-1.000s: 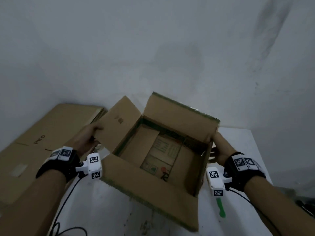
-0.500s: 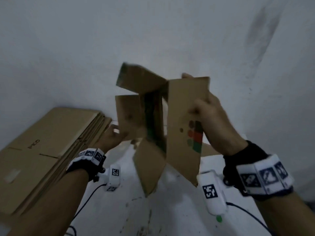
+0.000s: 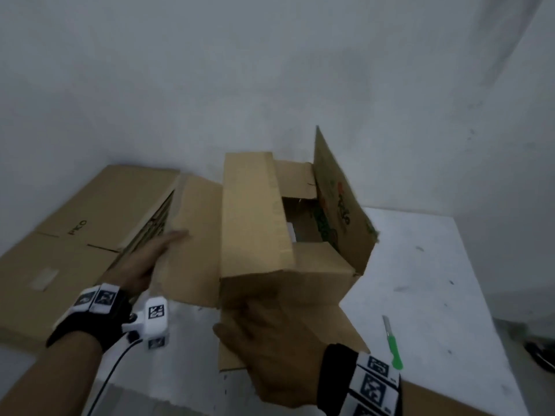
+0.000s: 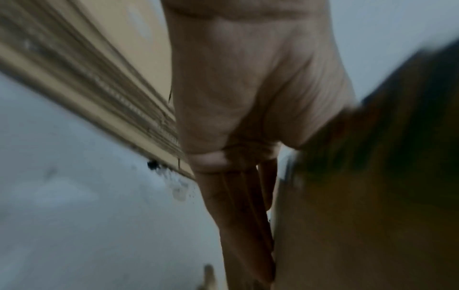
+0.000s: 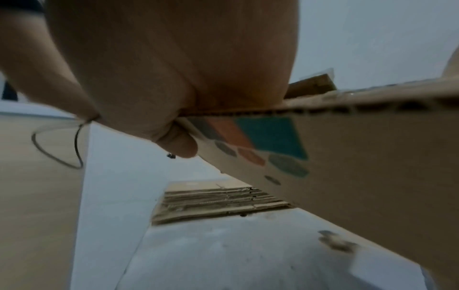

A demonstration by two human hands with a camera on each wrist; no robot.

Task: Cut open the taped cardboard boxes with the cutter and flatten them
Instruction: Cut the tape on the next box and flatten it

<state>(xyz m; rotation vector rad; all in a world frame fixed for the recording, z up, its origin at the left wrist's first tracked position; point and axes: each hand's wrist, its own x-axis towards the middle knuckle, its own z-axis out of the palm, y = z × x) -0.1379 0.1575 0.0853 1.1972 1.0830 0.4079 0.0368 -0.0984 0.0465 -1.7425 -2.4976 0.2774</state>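
Observation:
A brown cardboard box lies turned over on the white table, its flaps spread and a gap showing inside. My left hand lies flat with straight fingers against the box's left flap. My right hand grips the near flap at its edge; in the right wrist view the thumb curls under the printed flap. The green cutter lies on the table to the right of my right wrist, held by neither hand.
A stack of flattened cardboard lies along the left beside the wall; its edges show as layers. A wrist cable trails near the table's front. Something dark sits low beyond the table's right edge.
The box was held up in the air and turned; now it is down on the table, flipped over. My left hand went flat on its side and my right shifted to the near flap.

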